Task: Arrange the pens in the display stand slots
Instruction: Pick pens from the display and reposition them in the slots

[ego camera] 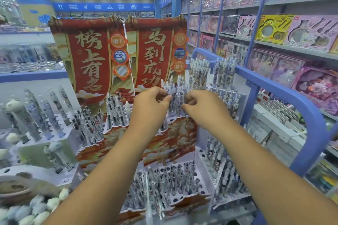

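Note:
A red and gold cardboard display stand (170, 139) with a horse picture holds a cluster of white and blue patterned pens (176, 95) upright in its upper slots. My left hand (148, 104) pinches pens on the cluster's left side with thumb and curled fingers. My right hand (203, 105) pinches pens on its right side. Both forearms reach up from the bottom of the view. The pens' lower ends are partly hidden behind my fingers.
A second red stand (95, 71) with dark pens stands to the left. White slotted trays of pens (182, 182) fill the foreground. More pen racks (221, 73) sit right, inside a blue cart frame (300, 107). Shelves of pink boxed toys (285, 29) line the right wall.

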Demonstrator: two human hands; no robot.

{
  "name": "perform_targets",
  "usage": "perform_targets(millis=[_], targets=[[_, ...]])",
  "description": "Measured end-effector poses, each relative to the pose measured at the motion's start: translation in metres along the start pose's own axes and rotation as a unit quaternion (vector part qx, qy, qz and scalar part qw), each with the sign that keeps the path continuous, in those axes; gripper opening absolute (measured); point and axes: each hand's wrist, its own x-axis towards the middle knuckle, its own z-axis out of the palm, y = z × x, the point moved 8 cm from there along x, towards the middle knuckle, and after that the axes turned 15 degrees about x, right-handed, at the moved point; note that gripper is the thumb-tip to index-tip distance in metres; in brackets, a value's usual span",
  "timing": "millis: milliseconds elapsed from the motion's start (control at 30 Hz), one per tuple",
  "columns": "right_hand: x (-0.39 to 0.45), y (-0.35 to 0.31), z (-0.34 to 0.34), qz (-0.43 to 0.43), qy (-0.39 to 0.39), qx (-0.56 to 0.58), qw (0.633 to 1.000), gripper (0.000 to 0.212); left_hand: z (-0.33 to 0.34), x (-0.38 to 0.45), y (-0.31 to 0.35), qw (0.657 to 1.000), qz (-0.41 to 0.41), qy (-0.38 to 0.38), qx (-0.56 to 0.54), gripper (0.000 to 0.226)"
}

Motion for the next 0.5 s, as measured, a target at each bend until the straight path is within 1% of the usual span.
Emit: perform_targets(millis=[133,267,367,500], targets=[[-0.004,-0.002,-0.003,-0.003,0.019,-0.011,1.0,0.017,0.001,-0.002,0.0,1.0,0.011,0.002,0.018,0.014],[-0.011,-0.005,-0.001,-0.008,0.033,-0.018,0.999,0.022,0.0,-0.005,-0.001,0.999,0.031,0.008,0.026,0.017],[-0.018,-0.005,0.0,0.001,0.041,0.017,0.999,0.034,-0.003,-0.008,0.002,0.997,0.059,0.018,0.051,0.024],[-0.035,-0.006,0.002,0.016,0.055,0.024,0.998,0.039,-0.006,-0.022,0.007,0.986,0.115,0.017,0.118,0.039]])
